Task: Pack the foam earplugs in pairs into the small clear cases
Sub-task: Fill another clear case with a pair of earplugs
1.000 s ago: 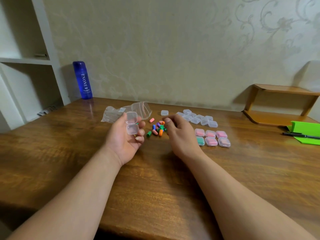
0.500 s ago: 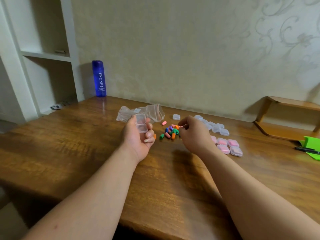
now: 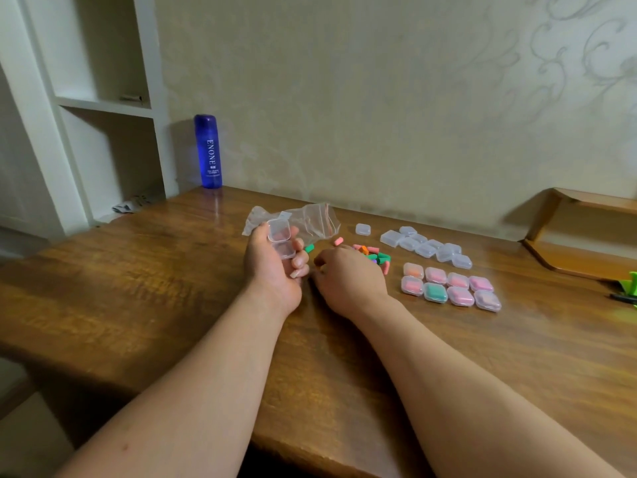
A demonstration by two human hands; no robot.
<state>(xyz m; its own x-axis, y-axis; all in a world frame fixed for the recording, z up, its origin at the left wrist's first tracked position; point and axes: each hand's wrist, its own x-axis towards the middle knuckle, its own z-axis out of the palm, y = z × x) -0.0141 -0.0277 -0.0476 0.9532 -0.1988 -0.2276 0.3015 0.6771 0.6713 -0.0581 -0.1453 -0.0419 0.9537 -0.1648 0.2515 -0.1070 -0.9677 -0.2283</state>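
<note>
My left hand (image 3: 272, 267) grips an open small clear case (image 3: 280, 239), lid up and nothing visible inside. My right hand (image 3: 348, 282) sits just right of it with fingers curled, pinching what looks like a pink foam earplug (image 3: 322, 269), mostly hidden. Behind the right hand lies a pile of coloured loose earplugs (image 3: 375, 256), partly covered by the knuckles. A green earplug (image 3: 309, 248) and a pink earplug (image 3: 338, 241) lie apart from it. Several filled cases (image 3: 451, 288) stand in two rows to the right. Several shut cases with nothing visible inside (image 3: 425, 245) lie behind them.
A crumpled clear plastic bag (image 3: 312, 219) lies behind my left hand, a single clear case (image 3: 363, 229) beside it. A blue bottle (image 3: 208, 151) stands at the wall. A wooden stand (image 3: 579, 243) and a green object (image 3: 629, 283) are at the right; white shelves (image 3: 103, 105) at the left.
My right hand has come away from the earplug pile and moved left toward the case in my left hand. The camera has swung left.
</note>
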